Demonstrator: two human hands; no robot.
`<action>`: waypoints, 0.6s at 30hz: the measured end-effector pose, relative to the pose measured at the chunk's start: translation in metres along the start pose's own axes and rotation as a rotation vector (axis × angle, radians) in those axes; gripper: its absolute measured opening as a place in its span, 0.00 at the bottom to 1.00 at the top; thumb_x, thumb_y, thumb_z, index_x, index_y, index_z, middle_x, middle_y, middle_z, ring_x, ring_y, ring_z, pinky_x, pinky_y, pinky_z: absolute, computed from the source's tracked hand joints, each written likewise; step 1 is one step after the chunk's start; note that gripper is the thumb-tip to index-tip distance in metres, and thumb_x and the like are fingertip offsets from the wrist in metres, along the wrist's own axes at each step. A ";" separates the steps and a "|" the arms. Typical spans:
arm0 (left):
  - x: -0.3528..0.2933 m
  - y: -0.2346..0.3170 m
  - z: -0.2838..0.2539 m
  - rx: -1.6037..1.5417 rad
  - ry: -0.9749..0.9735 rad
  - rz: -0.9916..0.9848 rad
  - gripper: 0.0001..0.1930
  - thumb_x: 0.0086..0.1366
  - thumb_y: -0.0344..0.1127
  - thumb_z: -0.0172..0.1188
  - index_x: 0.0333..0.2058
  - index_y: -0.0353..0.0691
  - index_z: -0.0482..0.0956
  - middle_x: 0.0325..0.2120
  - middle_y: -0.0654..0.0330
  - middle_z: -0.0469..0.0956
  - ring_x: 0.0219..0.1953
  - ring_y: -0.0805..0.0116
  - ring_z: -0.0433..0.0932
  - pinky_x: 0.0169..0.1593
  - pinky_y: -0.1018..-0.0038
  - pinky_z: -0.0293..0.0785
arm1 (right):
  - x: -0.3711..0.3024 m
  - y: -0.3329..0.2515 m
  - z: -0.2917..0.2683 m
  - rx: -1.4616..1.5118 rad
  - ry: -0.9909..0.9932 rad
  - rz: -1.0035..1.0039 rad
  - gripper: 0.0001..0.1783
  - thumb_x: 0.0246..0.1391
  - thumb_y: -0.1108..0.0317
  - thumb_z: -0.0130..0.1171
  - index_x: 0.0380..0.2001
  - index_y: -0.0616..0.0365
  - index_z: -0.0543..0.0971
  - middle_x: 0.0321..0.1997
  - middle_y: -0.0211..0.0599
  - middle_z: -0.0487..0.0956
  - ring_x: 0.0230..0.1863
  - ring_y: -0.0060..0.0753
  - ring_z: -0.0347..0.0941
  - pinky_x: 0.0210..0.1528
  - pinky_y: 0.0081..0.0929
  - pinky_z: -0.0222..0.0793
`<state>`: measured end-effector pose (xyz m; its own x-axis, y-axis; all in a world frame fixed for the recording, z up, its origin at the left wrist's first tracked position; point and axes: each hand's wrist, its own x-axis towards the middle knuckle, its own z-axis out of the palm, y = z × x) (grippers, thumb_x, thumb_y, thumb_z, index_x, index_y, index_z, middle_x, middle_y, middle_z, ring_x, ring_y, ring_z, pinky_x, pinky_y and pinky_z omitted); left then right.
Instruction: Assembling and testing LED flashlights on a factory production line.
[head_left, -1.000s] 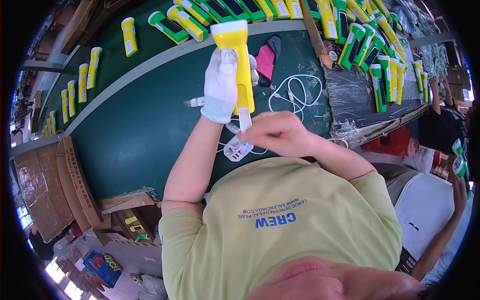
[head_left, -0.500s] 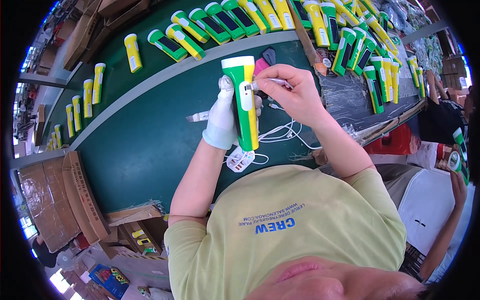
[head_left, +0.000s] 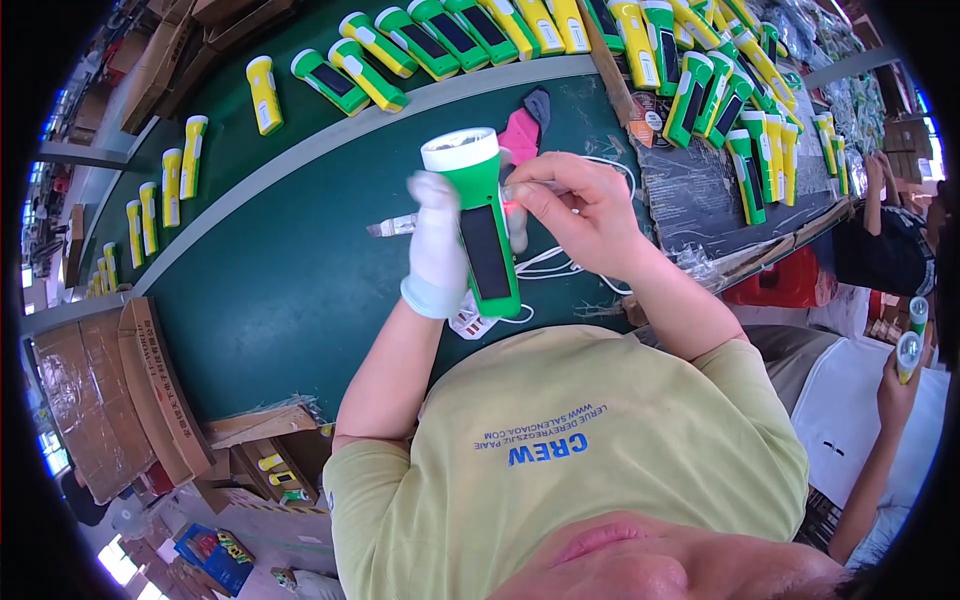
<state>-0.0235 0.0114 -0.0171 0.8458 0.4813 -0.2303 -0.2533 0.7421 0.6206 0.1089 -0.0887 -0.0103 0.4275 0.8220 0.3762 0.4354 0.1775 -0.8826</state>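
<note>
1. Head view: the gloved left hand (head_left: 435,240) wraps the green flashlight (head_left: 485,235), the landmark here, which is held above the table, lens end away from the body.
2. At its right side, beside a red glow, the bare right hand (head_left: 588,205) has thumb and fingertips drawn together; I cannot tell what is between them.
3. Below it, on the dark green tabletop (head_left: 280,250), lies a white power strip (head_left: 470,322), partly covered; white cable (head_left: 545,265) loops to its right.
4. Just beyond it rests a pink and dark cloth (head_left: 524,132).
5. Farther past it, a grey rail (head_left: 330,140) curves across, with a row of flashlights (head_left: 345,85) behind.
6. Right of it, more flashlights (head_left: 690,100) are heaped by a cardboard sheet (head_left: 705,220).
7. Well apart to its right, a co-worker's hand (head_left: 895,395) holds flashlights.
8. Far left of it stand brown cartons (head_left: 90,380); a blue crate (head_left: 215,560) sits on the floor.
</note>
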 end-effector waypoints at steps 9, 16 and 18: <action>0.013 0.005 -0.020 -0.110 0.175 0.212 0.22 0.69 0.54 0.52 0.49 0.43 0.64 0.38 0.59 0.72 0.41 0.65 0.75 0.47 0.65 0.74 | -0.006 0.043 -0.049 0.103 0.159 0.345 0.12 0.47 0.72 0.69 0.34 0.56 0.76 0.29 0.20 0.73 0.30 0.12 0.68 0.30 0.13 0.63; 0.023 -0.027 0.000 0.071 -0.094 0.266 0.25 0.71 0.44 0.50 0.61 0.39 0.59 0.53 0.52 0.68 0.57 0.61 0.68 0.61 0.66 0.63 | -0.002 0.007 -0.048 -0.397 -0.256 0.085 0.27 0.40 0.60 0.73 0.44 0.60 0.79 0.32 0.43 0.81 0.29 0.35 0.79 0.35 0.30 0.74; 0.024 -0.016 -0.028 0.188 -0.125 0.284 0.34 0.68 0.51 0.55 0.64 0.37 0.55 0.60 0.49 0.63 0.60 0.55 0.66 0.62 0.60 0.63 | 0.015 0.019 -0.102 0.249 0.283 0.213 0.14 0.51 0.64 0.64 0.39 0.60 0.78 0.30 0.35 0.80 0.27 0.29 0.77 0.31 0.30 0.73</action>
<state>-0.0124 0.0236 -0.0534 0.8079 0.5865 0.0577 -0.4058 0.4825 0.7763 0.2046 -0.1281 0.0073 0.7029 0.6794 0.2105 0.1246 0.1738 -0.9769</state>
